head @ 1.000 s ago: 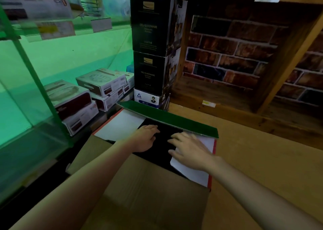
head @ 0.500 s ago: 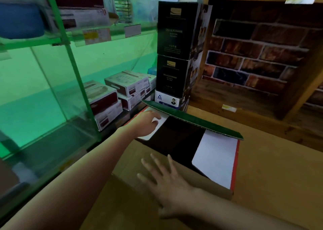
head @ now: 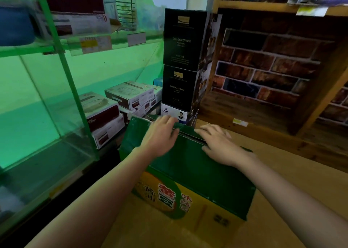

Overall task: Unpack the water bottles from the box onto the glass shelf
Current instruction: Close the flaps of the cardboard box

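Observation:
The cardboard box [head: 190, 174] stands in front of me, its green and yellow printed flaps folded over the top so the inside is hidden. No water bottles are visible. My left hand [head: 160, 134] lies on the green flap with its fingertips at the dark seam near the far edge. Just to its right, my right hand [head: 218, 144] rests flat on the same seam, fingers spread. Neither hand holds anything. The glass shelf [head: 47, 165] with its green frame is to the left of the box, its near lower section bare.
White and dark red product boxes [head: 130, 97] sit stacked on the lower glass shelf further back. Two black glassware cartons [head: 180, 63] are stacked right behind the box. A wooden shelf unit [head: 263, 108] with a brick-pattern back fills the right side.
The box stood open with its dark inside showing; now the printed flaps cover the top. Both hands have moved onto the flaps at the seam.

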